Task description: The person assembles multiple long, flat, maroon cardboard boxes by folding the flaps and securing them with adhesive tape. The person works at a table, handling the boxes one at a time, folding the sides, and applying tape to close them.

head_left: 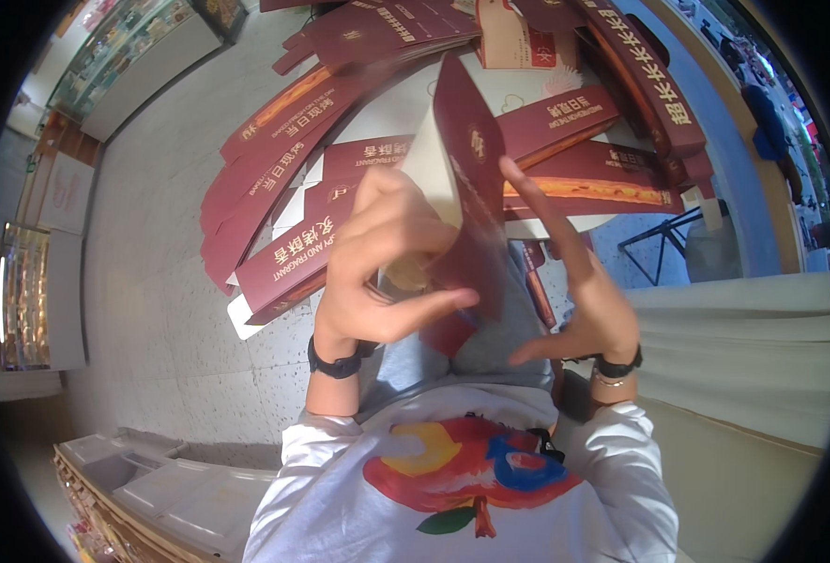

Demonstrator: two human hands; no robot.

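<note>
A maroon cardboard box [476,178] with a pale inside stands on end in front of me, its lower part smeared by motion. My left hand [373,253] grips it from the left, the thumb across its near face and some fingers hidden behind or inside it. My right hand [588,300] is open at the box's right, index finger stretched up and thumb apart. That index fingertip is close to the box's right edge; whether it touches, I cannot tell.
Several flat maroon boxes [288,244] fan out over a round white table [565,225], some past its left edge. A long maroon box [649,84] lies at the far right. White cloth [724,347] hangs at right. A display case [35,291] stands far left, white bins [190,497] lower left.
</note>
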